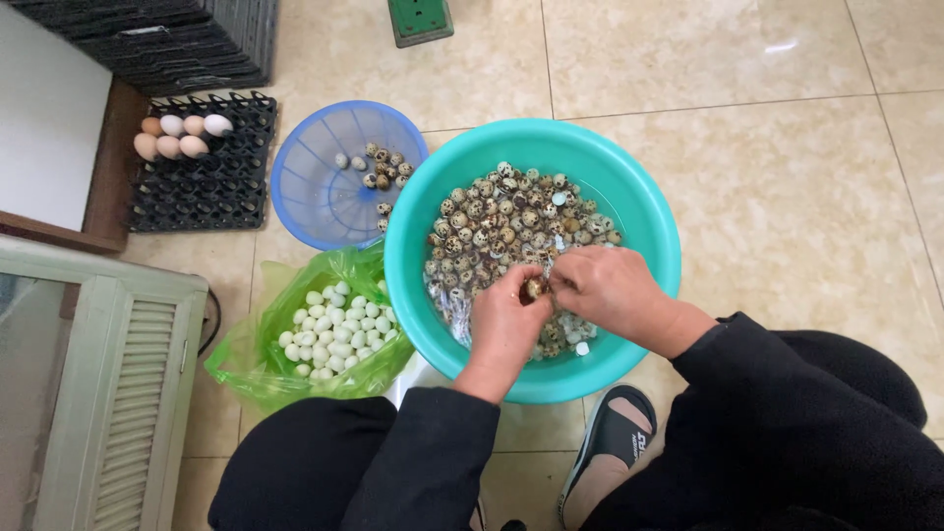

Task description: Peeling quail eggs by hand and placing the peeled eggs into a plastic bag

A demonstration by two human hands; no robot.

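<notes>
A teal basin (649, 206) on the floor holds water and many speckled quail eggs (501, 221). My left hand (506, 320) and my right hand (610, 290) meet over the near part of the basin. Between their fingertips is one speckled quail egg (534, 288); both hands pinch it. Left of the basin, a green plastic bag (251, 359) lies open with several peeled white eggs (339, 329) inside. A blue slotted basket (315, 187) behind the bag holds several speckled eggs along its right side.
A black egg tray (211, 187) at the left carries several larger white and brown eggs (177, 136). More black trays (167, 39) are stacked behind it. A pale louvred cabinet (128, 383) stands at the lower left. My sandalled foot (615, 447) rests below the basin.
</notes>
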